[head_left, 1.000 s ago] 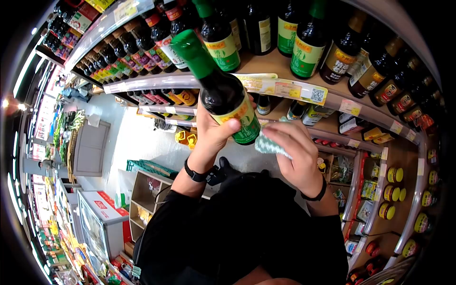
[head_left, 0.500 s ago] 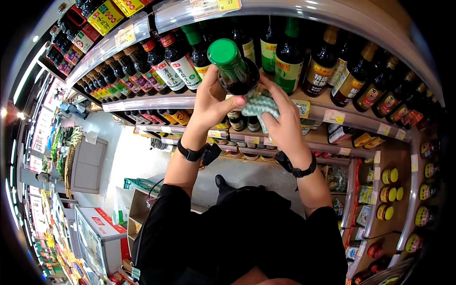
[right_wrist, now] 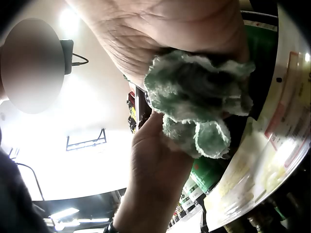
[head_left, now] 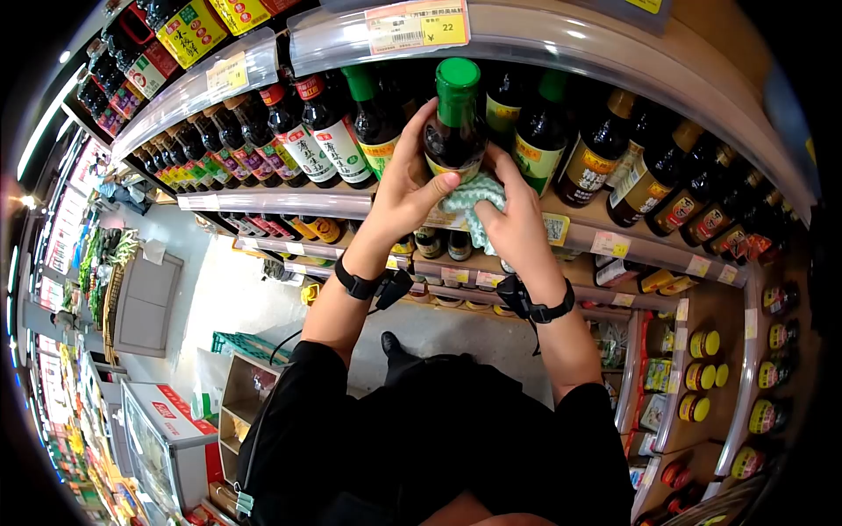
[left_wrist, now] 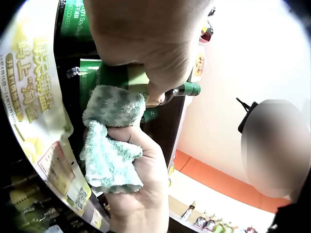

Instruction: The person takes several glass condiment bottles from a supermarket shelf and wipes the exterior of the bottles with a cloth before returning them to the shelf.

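Observation:
A dark soy sauce bottle (head_left: 454,140) with a green cap stands upright at the front of the shelf, its cap facing me. My left hand (head_left: 403,195) grips it from the left, thumb across the front of the label. Bunched in my right hand (head_left: 521,226) is a green-and-white fluffy cloth (head_left: 472,200), pressed to the bottle's lower right side. In the left wrist view the cloth (left_wrist: 114,158) covers part of the green label, close under the left hand (left_wrist: 146,43). The right wrist view has the cloth (right_wrist: 194,87) hiding most of the bottle.
Rows of sauce bottles flank the held one: white-labelled bottles (head_left: 338,149) left, brown-labelled bottles (head_left: 586,158) right. A shelf edge with a price tag (head_left: 419,26) overhangs from above. Lower shelves carry yellow-lidded jars (head_left: 702,377). A freezer (head_left: 167,421) stands behind on the left.
The bottle has gone from tilted in front of my body to upright at the shelf. Both hands moved forward with it, and the cloth now lies against its lower side.

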{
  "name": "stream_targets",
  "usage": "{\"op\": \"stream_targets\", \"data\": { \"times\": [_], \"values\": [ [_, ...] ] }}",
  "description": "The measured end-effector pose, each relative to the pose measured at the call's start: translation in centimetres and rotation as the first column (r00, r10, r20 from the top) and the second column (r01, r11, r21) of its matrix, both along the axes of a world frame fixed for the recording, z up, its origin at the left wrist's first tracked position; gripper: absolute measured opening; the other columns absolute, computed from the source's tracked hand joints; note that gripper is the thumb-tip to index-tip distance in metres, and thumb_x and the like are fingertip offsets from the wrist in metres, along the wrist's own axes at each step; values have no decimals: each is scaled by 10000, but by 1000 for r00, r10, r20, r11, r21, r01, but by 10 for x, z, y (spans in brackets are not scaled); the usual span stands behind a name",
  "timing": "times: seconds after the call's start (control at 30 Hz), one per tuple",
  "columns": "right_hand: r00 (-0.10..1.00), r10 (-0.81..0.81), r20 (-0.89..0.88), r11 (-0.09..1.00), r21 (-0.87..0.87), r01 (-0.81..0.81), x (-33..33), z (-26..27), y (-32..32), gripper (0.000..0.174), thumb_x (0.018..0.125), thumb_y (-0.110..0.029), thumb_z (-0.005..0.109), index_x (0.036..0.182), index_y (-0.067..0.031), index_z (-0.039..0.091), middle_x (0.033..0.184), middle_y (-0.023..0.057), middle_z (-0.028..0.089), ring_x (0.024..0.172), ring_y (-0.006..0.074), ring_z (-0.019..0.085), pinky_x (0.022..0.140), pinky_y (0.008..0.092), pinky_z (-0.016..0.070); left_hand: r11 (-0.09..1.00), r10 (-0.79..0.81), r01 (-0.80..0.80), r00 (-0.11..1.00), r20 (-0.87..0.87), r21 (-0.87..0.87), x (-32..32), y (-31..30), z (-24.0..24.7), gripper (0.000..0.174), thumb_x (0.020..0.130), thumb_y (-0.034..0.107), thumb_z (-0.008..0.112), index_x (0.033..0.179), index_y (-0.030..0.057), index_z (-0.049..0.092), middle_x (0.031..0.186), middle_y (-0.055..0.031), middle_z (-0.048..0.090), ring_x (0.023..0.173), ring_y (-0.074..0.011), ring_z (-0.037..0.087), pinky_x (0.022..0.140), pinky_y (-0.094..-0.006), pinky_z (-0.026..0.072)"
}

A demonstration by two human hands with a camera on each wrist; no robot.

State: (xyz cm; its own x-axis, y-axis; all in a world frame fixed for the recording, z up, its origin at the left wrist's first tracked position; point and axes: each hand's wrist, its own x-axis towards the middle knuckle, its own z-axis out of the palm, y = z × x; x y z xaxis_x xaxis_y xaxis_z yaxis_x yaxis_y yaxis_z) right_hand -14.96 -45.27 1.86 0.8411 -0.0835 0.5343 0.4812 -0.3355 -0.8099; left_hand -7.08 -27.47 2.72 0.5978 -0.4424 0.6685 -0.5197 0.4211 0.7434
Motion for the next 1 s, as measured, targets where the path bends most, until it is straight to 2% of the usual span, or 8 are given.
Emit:
{"op": "stream_targets", "data": {
  "times": [0.23,0.3,0.37,0.4,0.53,0.6,0.73,1.0],
  "values": [
    [998,-57,40,997,-54,59,16,-11,5,688,883,15,610,1565,-5,513,1304,344,702,1165,515,703,993,495,557,967,248,-253,962,114,28,4,-11,-16,801,1097,51,662,1755,0,207,1712,-194,389,1580,-270,401,1306,-411,320],
    [998,-52,-21,998,-42,51,15,-5,6,676,887,10,614,1556,1,516,1277,349,706,1144,524,703,980,503,559,945,309,-322,936,166,56,10,-11,-24,776,1108,83,644,1745,-18,214,1743,-228,355,1609,-329,372,1316,-443,300],
    [996,-45,-82,999,-30,43,17,-3,7,665,891,5,619,1548,6,519,1251,355,710,1124,533,703,967,512,562,852,455,-519,800,392,69,14,-12,-27,770,1104,89,638,1737,-33,218,1773,-270,304,1630,-408,342,1329,-479,273],
    [997,-54,-56,998,-42,51,18,-4,7,655,895,1,620,1542,13,524,1232,357,712,1103,536,707,958,513,564,849,464,-526,784,412,44,13,-14,-27,755,1101,67,617,1733,-42,220,1788,-307,261,1635,-469,317,1333,-508,255],
    [990,-93,-104,993,-76,85,20,0,7,635,901,-5,621,1529,46,536,1191,376,715,1069,537,716,935,514,569,781,539,-625,678,499,5,7,-21,-22,782,1053,-21,623,1730,-45,233,1780,-335,247,1640,-515,292,1326,-548,270],
    [989,-101,-107,992,-81,93,21,0,9,632,902,-7,622,1525,62,537,1171,384,716,1057,535,720,927,515,570,647,595,-760,454,663,-60,6,-23,-22,774,1046,-89,585,1730,-64,224,1775,-353,255,1633,-532,316,1318,-540,307],
    [985,-95,-147,993,-90,82,23,4,7,632,902,-10,625,1519,97,536,1159,398,716,1051,529,729,926,509,575,644,624,-753,413,663,-137,8,-27,-16,799,986,-165,583,1714,-68,270,1728,-397,321,1591,-579,369,1290,-576,352],
    [980,-129,-154,986,-127,110,22,8,14,657,891,-3,631,1534,84,530,1229,407,699,1107,543,711,966,520,565,530,597,-847,326,733,-54,-2,-22,-5,780,890,-185,609,1641,-54,441,1691,-437,325,1554,-615,391,1248,-619,407]
  ]
}}
